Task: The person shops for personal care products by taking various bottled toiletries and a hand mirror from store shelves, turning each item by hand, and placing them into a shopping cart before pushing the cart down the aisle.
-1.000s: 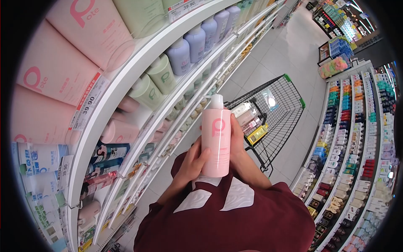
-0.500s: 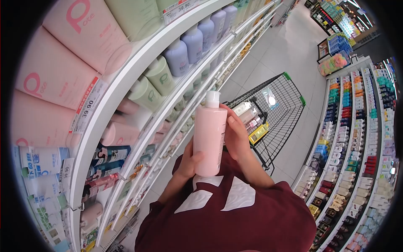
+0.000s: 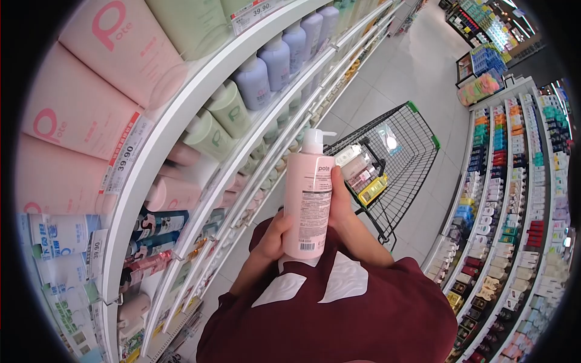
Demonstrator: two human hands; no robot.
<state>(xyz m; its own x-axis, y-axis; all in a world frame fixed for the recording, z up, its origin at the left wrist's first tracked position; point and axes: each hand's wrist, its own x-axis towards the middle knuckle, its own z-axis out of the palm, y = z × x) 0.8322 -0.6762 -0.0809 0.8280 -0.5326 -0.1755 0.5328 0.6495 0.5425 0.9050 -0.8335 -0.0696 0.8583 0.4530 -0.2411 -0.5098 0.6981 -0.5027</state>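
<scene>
The pink pump bottle (image 3: pixel 307 209) stands nearly upright in the middle of the scene, in front of the person's maroon shirt (image 3: pixel 339 314), with its printed back label and barcode facing the wearer. The left hand (image 3: pixel 270 238) grasps its lower left edge, thumb on the near face; the right hand (image 3: pixel 342 196) holds along its right edge, higher up, the fingers behind mostly hidden. The white pump head (image 3: pixel 315 141) rises clear of both hands, its spout pointing right.

On the left, the curved white shelf edge (image 3: pixel 201 80) runs from near to far, with a price tag (image 3: pixel 124 158) along it; green bottles (image 3: pixel 209 134) and purple bottles (image 3: pixel 251 83) sit one level below. Floor shows between the lower shelves and the left forearm.

Beyond the right hand stands the wire cart (image 3: pixel 413 107), with a yellow pack (image 3: pixel 372 191) and other goods in its near end and much bare mesh farther off. Open tiled floor (image 3: pixel 417 60) stretches past its far rim, and a strip separates the cart from the stocked shelves (image 3: pixel 505 206) at right.
</scene>
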